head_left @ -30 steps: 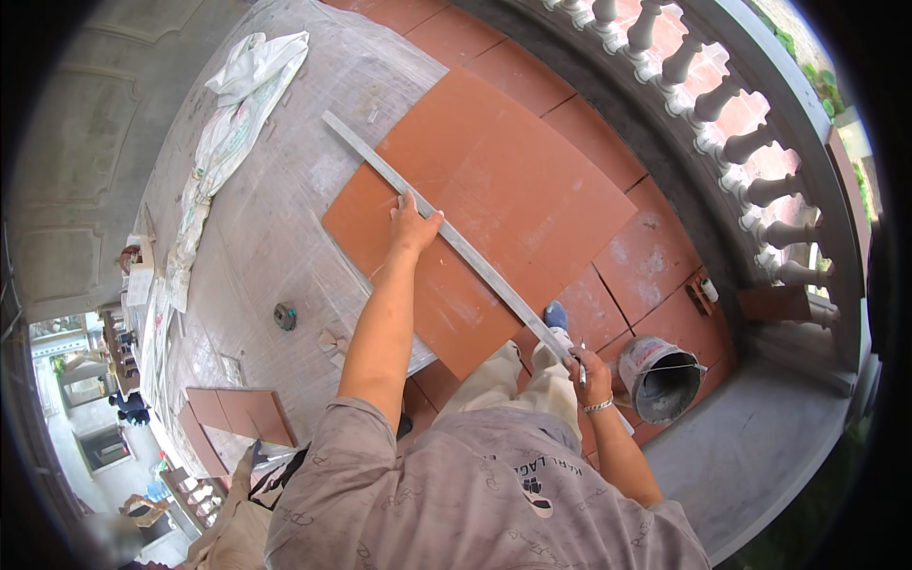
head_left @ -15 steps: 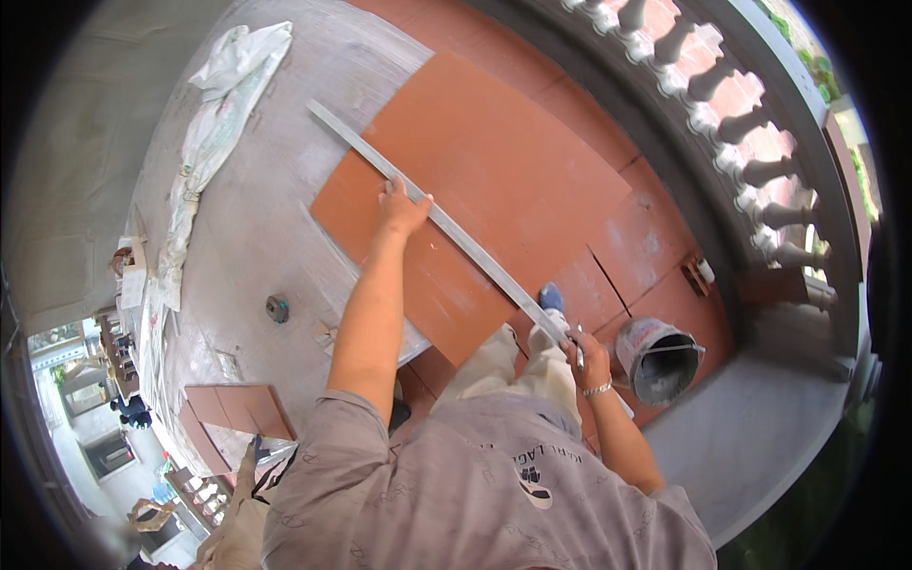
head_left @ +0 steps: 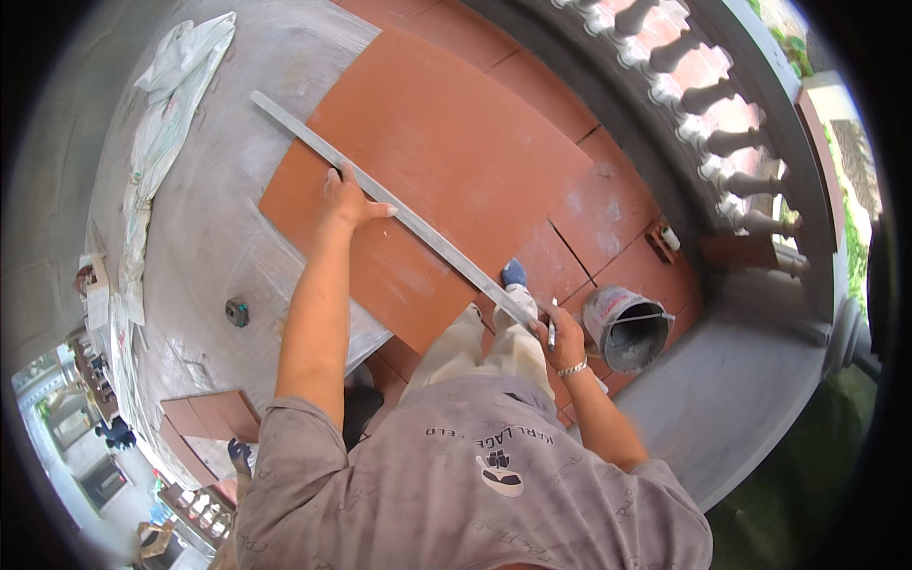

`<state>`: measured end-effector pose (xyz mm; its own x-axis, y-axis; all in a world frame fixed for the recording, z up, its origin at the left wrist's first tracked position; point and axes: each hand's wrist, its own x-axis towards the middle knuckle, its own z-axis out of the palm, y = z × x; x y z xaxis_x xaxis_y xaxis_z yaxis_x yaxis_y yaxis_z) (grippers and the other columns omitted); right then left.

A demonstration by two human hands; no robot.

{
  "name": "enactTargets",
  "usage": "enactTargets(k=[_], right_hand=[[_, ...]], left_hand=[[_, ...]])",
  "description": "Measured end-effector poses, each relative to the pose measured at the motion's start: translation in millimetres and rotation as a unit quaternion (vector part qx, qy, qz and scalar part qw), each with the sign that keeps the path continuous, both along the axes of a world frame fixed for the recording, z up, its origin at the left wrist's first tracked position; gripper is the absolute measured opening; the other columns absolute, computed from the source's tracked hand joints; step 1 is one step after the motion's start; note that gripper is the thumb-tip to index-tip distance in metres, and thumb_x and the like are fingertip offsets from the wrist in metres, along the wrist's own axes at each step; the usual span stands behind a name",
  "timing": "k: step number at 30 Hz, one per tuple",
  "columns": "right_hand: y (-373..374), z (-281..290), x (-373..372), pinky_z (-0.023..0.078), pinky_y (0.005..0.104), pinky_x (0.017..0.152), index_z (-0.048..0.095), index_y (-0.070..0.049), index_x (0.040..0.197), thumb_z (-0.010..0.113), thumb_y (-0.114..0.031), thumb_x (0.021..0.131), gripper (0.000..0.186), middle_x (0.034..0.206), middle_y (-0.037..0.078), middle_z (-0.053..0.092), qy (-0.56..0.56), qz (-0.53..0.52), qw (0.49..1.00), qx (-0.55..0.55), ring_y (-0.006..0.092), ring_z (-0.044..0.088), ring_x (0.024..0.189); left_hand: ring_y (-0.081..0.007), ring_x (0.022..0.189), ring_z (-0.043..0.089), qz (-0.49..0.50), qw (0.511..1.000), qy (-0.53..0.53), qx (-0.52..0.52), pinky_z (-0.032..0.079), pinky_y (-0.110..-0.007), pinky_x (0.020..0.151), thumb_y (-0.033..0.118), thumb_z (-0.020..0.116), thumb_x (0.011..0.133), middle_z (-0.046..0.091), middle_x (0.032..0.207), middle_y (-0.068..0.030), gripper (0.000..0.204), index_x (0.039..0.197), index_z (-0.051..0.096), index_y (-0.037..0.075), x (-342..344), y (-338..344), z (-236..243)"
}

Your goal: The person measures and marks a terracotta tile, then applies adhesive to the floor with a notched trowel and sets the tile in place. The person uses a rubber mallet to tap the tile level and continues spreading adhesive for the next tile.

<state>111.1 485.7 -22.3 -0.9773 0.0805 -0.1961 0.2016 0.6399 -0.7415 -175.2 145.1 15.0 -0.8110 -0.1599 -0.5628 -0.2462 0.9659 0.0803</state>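
A long grey metal straightedge lies slantwise across a large orange-brown tile sheet. My left hand rests against the bar's near edge about a third of the way along, thumb and fingers spread apart. Down at the bar's lower right end, my right hand is closed round a slim, silvery, pen-like tool and sits against the bar. The tool's exact kind is too small to tell. Part of the sheet near me extends on the left side of the bar.
A mortar-stained bucket stands right of my right hand, beside a grey ledge. A balustrade curves along the right. Left lie a dark round object, crumpled white plastic and smaller brown tiles.
The whole view has shifted, with things appearing farther left. My left hand's fingers have drawn back from over the straightedge to its near edge. My right hand stays at the bar's end.
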Motion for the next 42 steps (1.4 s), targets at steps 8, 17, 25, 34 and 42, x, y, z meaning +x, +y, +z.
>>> enactTargets(k=[8, 17, 25, 34, 42], right_hand=[[-27.1, 41.4, -134.5, 0.051, 0.0331, 0.065, 0.067, -0.003, 0.111, 0.064, -0.011, 0.088, 0.025, 0.081, 0.012, 0.066, 0.106, 0.049, 0.989, -0.092, 0.0253, 0.064, 0.071], [-240.5, -1.1, -375.3, 0.051, 0.0314, 0.059, 0.064, -0.005, 0.090, 0.069, -0.017, 0.086, 0.013, 0.073, 0.008, 0.068, 0.175, 0.148, 0.940, -0.251, 0.0183, 0.065, 0.063], [-325.0, -38.5, -444.8, 0.053, 0.0397, 0.059, 0.065, -0.011, 0.085, 0.069, -0.019, 0.081, 0.010, 0.071, 0.011, 0.068, 0.207, 0.172, 0.940, -0.207, 0.0313, 0.067, 0.065], [-331.2, -46.7, -447.1, 0.052, 0.0443, 0.056, 0.065, -0.012, 0.080, 0.067, -0.025, 0.082, 0.013, 0.065, 0.011, 0.066, 0.230, 0.187, 0.948, -0.114, 0.0353, 0.065, 0.061], [-332.4, -35.1, -459.2, 0.053, 0.0430, 0.060, 0.066, -0.012, 0.080, 0.066, -0.017, 0.079, 0.005, 0.072, 0.011, 0.069, 0.218, 0.265, 0.939, -0.020, 0.0350, 0.066, 0.066]], left_hand=[[-0.0299, 0.150, 0.009, 0.019, 0.997, -0.061, -0.039, 0.031, -0.058, 0.113, 0.045, 0.089, 0.063, -0.002, 0.164, -0.0097, 0.129, 0.156, 0.007, 0.008, -6.8, 10.8, 22.5], [-0.0310, 0.149, 0.013, 0.041, 0.997, -0.066, 0.012, 0.037, -0.060, 0.108, 0.039, 0.091, 0.061, 0.000, 0.164, -0.0089, 0.128, 0.155, 0.010, 0.006, -9.0, 2.6, 17.9], [-0.0344, 0.148, 0.017, 0.035, 0.997, -0.057, 0.041, 0.043, -0.051, 0.106, 0.040, 0.093, 0.055, 0.000, 0.162, -0.0144, 0.128, 0.151, 0.020, -0.003, -11.2, -5.3, 12.8], [-0.0363, 0.147, 0.018, 0.039, 0.997, -0.032, 0.054, 0.047, -0.052, 0.100, 0.039, 0.093, 0.054, 0.003, 0.162, -0.0153, 0.121, 0.147, 0.029, -0.004, -6.9, -8.5, 7.1], [-0.0347, 0.146, 0.020, 0.024, 0.998, 0.017, 0.047, 0.048, -0.053, 0.098, 0.045, 0.093, 0.050, 0.009, 0.160, -0.0148, 0.129, 0.149, 0.025, -0.002, -0.6, -11.0, -5.4]])
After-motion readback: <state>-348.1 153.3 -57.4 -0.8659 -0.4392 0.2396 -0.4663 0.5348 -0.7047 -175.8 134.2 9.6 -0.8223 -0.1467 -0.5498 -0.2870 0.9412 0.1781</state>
